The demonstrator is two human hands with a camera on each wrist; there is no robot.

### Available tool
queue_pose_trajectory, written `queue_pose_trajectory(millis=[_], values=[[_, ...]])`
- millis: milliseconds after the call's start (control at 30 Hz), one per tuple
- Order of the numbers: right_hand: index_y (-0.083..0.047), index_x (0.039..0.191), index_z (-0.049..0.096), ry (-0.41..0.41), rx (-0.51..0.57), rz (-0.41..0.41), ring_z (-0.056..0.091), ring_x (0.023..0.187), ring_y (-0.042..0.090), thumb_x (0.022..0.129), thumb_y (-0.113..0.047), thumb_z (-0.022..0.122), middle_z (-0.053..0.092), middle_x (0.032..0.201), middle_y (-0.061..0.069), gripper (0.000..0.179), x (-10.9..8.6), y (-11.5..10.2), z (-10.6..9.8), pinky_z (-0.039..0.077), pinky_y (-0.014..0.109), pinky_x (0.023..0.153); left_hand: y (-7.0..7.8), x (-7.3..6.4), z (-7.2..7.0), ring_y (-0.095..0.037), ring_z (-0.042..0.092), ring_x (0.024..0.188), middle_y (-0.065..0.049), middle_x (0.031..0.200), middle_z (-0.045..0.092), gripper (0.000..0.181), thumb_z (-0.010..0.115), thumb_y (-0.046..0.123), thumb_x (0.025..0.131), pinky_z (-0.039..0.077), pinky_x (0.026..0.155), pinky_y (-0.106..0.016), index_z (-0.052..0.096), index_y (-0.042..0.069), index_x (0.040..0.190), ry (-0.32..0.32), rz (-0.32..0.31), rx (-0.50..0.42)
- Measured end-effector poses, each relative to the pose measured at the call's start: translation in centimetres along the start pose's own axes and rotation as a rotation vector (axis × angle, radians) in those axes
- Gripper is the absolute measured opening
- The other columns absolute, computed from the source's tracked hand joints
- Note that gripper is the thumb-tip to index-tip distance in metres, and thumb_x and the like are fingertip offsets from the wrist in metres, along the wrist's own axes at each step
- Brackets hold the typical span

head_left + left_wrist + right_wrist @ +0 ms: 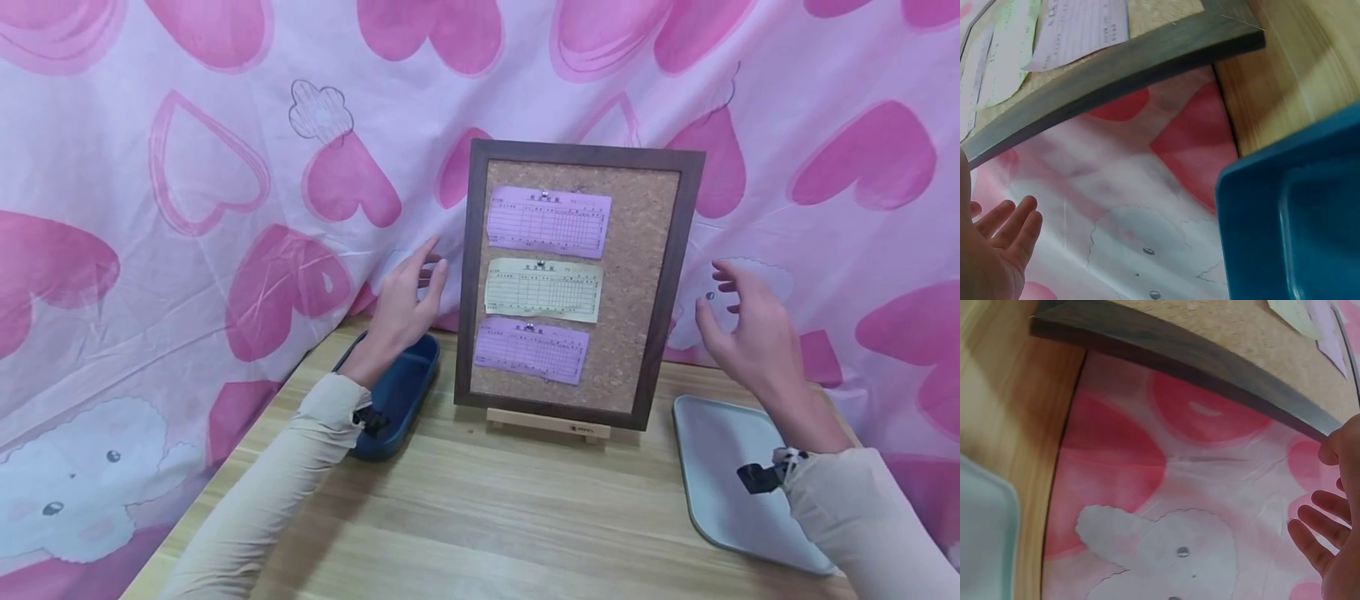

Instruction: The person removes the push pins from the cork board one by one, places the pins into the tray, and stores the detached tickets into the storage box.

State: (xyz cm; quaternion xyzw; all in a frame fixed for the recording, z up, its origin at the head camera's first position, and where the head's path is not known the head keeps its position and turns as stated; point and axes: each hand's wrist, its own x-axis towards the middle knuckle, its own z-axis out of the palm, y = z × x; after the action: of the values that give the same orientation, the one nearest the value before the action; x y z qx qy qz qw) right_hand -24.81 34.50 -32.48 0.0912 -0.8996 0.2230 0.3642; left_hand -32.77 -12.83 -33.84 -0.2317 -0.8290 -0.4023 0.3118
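Observation:
A cork board (637, 283) in a dark wooden frame leans upright on a small wooden stand (551, 422). Metal pins hold three printed slips on it: a purple slip (551, 223) at the top, a pale yellow-green slip (543, 292) in the middle and another purple slip (531, 352) below. Beside the frame's left edge, my left hand (408, 304) is raised with nothing in it, its fingers extended. My right hand (753, 333) hovers to the right of the frame, fingers loosely bent and holding nothing. Both wrist views show the hands near the frame's sides.
A deep blue tray (1310, 219) sits on the wooden table (480, 508) below my left hand. Under my right forearm lies a shallow pale grey-green tray (727, 475). A pink heart-patterned cloth (360, 50) hangs close behind the board.

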Motion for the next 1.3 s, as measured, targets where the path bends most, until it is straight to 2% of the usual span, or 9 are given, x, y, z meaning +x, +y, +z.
queue_pose_trajectory(millis=[133,367,567,700,900,1100,1300], values=[[-0.018,0.159,0.053,0.024,0.016,-0.005,0.066,0.119,0.04,0.101,-0.025,0.068,0.067,0.141,0.019,0.06,0.6,-0.7,-0.2,0.029,0.001,0.085,0.6,0.3,0.3,-0.032,0.079,0.114,-0.016,0.136,0.074,0.052,0.054,0.039,0.113,0.063,0.101,-0.05,0.052,0.019,0.161,0.019,-0.003,-0.024],[-0.012,0.153,0.058,0.118,0.086,-0.076,0.069,0.107,0.037,0.1,-0.018,0.07,0.072,0.126,0.021,0.055,1.9,-2.6,0.1,0.034,-0.001,0.085,1.6,1.1,1.1,-0.032,0.078,0.115,-0.019,0.138,0.072,0.052,0.057,0.037,0.112,0.064,0.098,-0.049,0.055,0.012,0.157,0.032,-0.002,-0.066],[-0.009,0.151,0.06,0.133,0.107,-0.138,0.069,0.099,0.033,0.1,-0.017,0.069,0.072,0.115,0.02,0.052,3.0,-4.4,0.4,0.038,0.002,0.082,2.3,1.7,1.8,-0.028,0.076,0.116,-0.014,0.142,0.067,0.054,0.058,0.038,0.11,0.064,0.098,-0.045,0.053,0.012,0.157,0.037,-0.035,-0.078],[-0.007,0.149,0.061,0.131,0.105,-0.161,0.068,0.101,0.033,0.102,-0.017,0.066,0.071,0.112,0.02,0.048,3.5,-5.4,0.7,0.041,0.011,0.084,2.9,2.2,2.3,-0.025,0.076,0.114,-0.013,0.142,0.067,0.054,0.06,0.036,0.11,0.065,0.096,-0.039,0.053,0.012,0.157,0.054,-0.019,-0.052],[-0.003,0.144,0.062,0.121,0.091,-0.198,0.065,0.107,0.034,0.101,-0.013,0.067,0.07,0.112,0.019,0.044,4.1,-6.5,1.1,0.045,0.027,0.087,3.5,2.9,2.5,-0.026,0.074,0.117,-0.015,0.146,0.063,0.058,0.063,0.034,0.109,0.064,0.098,-0.04,0.049,0.01,0.159,0.058,-0.001,-0.046],[-0.005,0.146,0.062,0.08,0.055,-0.214,0.062,0.102,0.034,0.102,-0.015,0.067,0.068,0.115,0.018,0.045,4.5,-7.7,1.2,0.05,0.043,0.085,4.0,3.7,2.3,-0.026,0.074,0.119,-0.014,0.152,0.06,0.063,0.065,0.037,0.107,0.064,0.098,-0.037,0.046,0.014,0.163,0.058,0.028,-0.021],[-0.006,0.145,0.063,0.047,0.058,-0.235,0.064,0.107,0.034,0.102,-0.014,0.068,0.07,0.12,0.018,0.044,5.0,-8.9,1.3,0.052,0.046,0.087,4.4,4.2,2.5,-0.026,0.072,0.127,-0.011,0.156,0.06,0.061,0.066,0.031,0.107,0.065,0.096,-0.038,0.047,0.016,0.162,0.056,0.051,-0.032]])
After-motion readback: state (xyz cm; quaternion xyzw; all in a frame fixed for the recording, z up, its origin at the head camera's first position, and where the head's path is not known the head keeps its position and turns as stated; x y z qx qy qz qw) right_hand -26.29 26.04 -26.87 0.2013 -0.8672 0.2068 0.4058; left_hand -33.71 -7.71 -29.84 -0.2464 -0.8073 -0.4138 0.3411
